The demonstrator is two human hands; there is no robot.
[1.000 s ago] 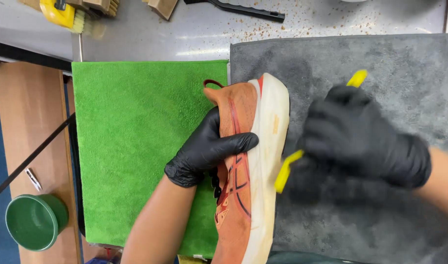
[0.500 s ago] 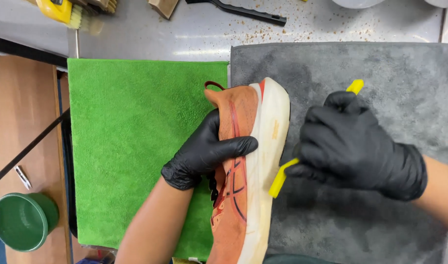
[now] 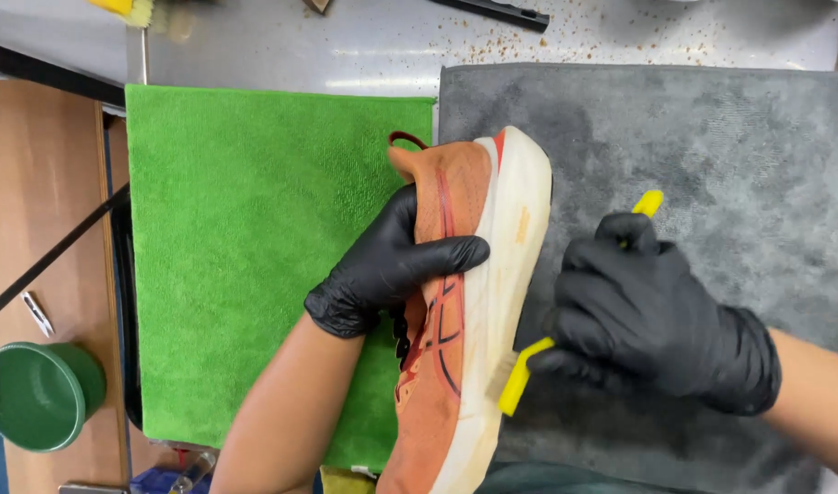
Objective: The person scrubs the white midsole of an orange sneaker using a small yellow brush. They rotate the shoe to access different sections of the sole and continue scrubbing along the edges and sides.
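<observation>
Head view: orange shoe [image 3: 446, 338] in left hand [image 3: 382, 270], yellow brush [image 3: 519, 375] seemingly against its sole.

left hand [image 3: 382, 270]: gloved, fingers curled | right hand [image 3: 652, 316]: gloved, fist closed

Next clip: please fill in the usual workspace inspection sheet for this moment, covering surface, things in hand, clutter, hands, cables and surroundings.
Surface: metal worktop speckled with brown crumbs; green towel and grey towel lie side by side.
Job's things: orange shoe on its side across both towels; yellow brush bristles against its white sole.
Clutter: black brush and another brush at the far edge.
Hands: left hand grips the shoe's upper; right hand holds the yellow brush; both in black gloves.
Cables: black strap or cord, kind unclear.
Surroundings: green bowl on a wooden shelf.
</observation>
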